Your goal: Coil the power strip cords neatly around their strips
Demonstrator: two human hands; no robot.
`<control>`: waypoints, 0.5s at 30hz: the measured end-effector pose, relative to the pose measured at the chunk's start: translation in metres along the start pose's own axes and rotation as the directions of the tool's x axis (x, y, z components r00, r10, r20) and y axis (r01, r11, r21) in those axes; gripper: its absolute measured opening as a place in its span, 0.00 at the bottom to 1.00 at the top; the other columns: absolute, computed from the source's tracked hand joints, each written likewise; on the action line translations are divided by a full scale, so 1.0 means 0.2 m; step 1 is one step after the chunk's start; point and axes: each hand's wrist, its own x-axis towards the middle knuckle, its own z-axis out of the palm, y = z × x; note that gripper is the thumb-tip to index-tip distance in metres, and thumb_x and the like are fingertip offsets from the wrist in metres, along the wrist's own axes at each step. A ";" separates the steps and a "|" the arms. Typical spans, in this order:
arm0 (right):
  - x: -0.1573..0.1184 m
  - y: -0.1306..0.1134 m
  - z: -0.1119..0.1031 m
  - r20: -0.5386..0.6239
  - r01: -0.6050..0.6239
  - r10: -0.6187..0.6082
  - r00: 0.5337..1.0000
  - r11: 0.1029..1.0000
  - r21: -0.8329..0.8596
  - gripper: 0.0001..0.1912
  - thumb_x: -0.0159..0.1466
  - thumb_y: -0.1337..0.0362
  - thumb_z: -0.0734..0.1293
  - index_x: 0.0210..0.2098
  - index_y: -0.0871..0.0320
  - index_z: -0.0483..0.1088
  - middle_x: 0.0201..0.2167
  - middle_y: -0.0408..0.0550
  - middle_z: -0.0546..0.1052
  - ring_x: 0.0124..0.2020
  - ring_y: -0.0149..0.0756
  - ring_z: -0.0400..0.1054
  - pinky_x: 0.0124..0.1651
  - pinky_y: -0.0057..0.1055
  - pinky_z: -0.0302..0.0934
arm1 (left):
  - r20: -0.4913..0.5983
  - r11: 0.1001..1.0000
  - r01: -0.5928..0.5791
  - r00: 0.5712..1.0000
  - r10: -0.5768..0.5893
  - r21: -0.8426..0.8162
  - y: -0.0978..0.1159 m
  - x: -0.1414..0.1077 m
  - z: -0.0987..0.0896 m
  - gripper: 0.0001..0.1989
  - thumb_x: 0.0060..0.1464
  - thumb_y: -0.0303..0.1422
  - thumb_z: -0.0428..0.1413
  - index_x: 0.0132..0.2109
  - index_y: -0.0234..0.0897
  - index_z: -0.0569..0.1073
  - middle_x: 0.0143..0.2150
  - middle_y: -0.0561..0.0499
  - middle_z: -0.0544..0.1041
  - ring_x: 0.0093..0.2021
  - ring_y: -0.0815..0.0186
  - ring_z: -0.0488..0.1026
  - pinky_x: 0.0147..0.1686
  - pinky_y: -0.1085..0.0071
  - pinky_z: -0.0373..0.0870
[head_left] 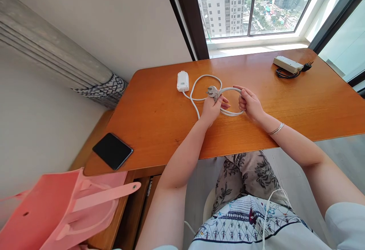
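Observation:
A white power cord (205, 76) runs in loops over the wooden table, from a small white power strip (183, 81) towards my hands. My left hand (212, 109) is closed on the cord just below its plug (212, 91), whose metal prongs point left. Held at the other side of the loop, the cord passes into my right hand (249, 103). Its fingers are curled round the coil, with the index finger reaching out to the left. Between both hands the coil spans a rough oval above the tabletop.
The wooden table (159, 128) carries a black phone (112, 150) at its left edge. At the back right lies a beige power strip (288, 64) with a bundled black cord (287, 74). A pink bag (54, 208) stands by the near left corner. Behind is a window (251, 6).

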 end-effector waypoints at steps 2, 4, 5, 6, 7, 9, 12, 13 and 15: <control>0.00 0.00 0.00 0.012 -0.004 0.004 1.000 1.000 0.014 0.26 0.62 0.43 0.71 0.51 0.53 0.71 0.20 0.32 0.48 0.20 0.25 0.38 0.22 0.26 0.38 | 0.018 0.995 0.031 0.999 -0.029 -0.097 0.01 0.00 0.01 0.12 0.61 0.37 0.60 0.36 0.39 0.64 0.25 0.59 0.72 0.19 0.74 0.70 0.25 0.76 0.73; 0.00 0.00 -0.01 0.019 -0.018 0.018 1.000 1.000 0.020 0.25 0.62 0.43 0.71 0.49 0.54 0.71 0.20 0.32 0.48 0.20 0.25 0.38 0.22 0.26 0.37 | 0.015 0.988 0.044 0.999 -0.042 -0.147 0.03 -0.01 0.02 0.13 0.61 0.36 0.62 0.36 0.39 0.63 0.23 0.62 0.68 0.18 0.76 0.68 0.25 0.77 0.73; 0.00 0.00 -0.01 0.020 -0.030 0.029 0.999 0.999 0.021 0.25 0.63 0.43 0.70 0.49 0.54 0.71 0.20 0.32 0.48 0.19 0.25 0.38 0.22 0.26 0.37 | 0.009 0.986 0.051 0.999 -0.050 -0.161 0.04 -0.01 0.02 0.14 0.60 0.36 0.62 0.37 0.40 0.63 0.23 0.63 0.66 0.17 0.77 0.67 0.25 0.77 0.73; 0.00 0.00 -0.01 0.020 -0.042 0.042 0.999 0.999 0.023 0.24 0.63 0.43 0.70 0.49 0.54 0.71 0.20 0.32 0.48 0.19 0.25 0.39 0.22 0.26 0.38 | 0.004 0.984 0.058 0.998 -0.058 -0.170 0.05 -0.01 0.02 0.14 0.60 0.36 0.63 0.38 0.40 0.64 0.23 0.64 0.65 0.17 0.77 0.66 0.26 0.77 0.74; 0.00 0.00 0.00 0.020 -0.054 0.054 0.998 0.998 0.026 0.24 0.63 0.43 0.70 0.49 0.54 0.70 0.20 0.32 0.48 0.19 0.25 0.39 0.22 0.26 0.38 | 0.002 0.983 0.065 0.998 -0.066 -0.174 0.05 -0.02 0.02 0.14 0.60 0.37 0.63 0.39 0.40 0.64 0.22 0.64 0.65 0.17 0.77 0.66 0.26 0.77 0.74; 0.00 0.00 0.00 0.021 -0.074 0.073 0.997 0.997 0.035 0.23 0.64 0.44 0.69 0.49 0.54 0.70 0.20 0.32 0.49 0.19 0.26 0.39 0.22 0.26 0.38 | 0.008 0.980 0.082 0.997 -0.082 -0.182 0.06 -0.02 0.02 0.13 0.60 0.38 0.63 0.40 0.40 0.66 0.22 0.64 0.64 0.17 0.77 0.66 0.27 0.76 0.75; 0.01 -0.01 0.00 0.029 -0.081 0.079 0.996 0.995 0.050 0.23 0.63 0.45 0.70 0.48 0.54 0.70 0.20 0.32 0.49 0.19 0.26 0.39 0.23 0.26 0.37 | 0.046 0.971 0.109 0.994 -0.101 -0.211 0.08 -0.04 0.01 0.13 0.59 0.40 0.63 0.41 0.39 0.68 0.21 0.64 0.62 0.18 0.77 0.64 0.28 0.75 0.76; 0.01 -0.01 0.00 0.034 -0.080 0.078 0.996 0.995 0.053 0.23 0.62 0.46 0.70 0.48 0.54 0.70 0.20 0.32 0.49 0.19 0.26 0.39 0.23 0.27 0.37 | 0.062 0.966 0.118 0.992 -0.106 -0.229 0.09 -0.04 0.01 0.13 0.59 0.40 0.63 0.41 0.39 0.69 0.21 0.64 0.61 0.18 0.77 0.63 0.28 0.74 0.76; 0.01 -0.01 0.00 0.040 -0.082 0.080 0.996 0.995 0.052 0.23 0.62 0.46 0.70 0.49 0.54 0.70 0.19 0.32 0.49 0.19 0.26 0.39 0.23 0.27 0.36 | 0.086 0.955 0.135 0.989 -0.116 -0.264 0.10 -0.05 0.01 0.13 0.59 0.40 0.63 0.41 0.39 0.69 0.21 0.64 0.58 0.18 0.77 0.60 0.28 0.74 0.76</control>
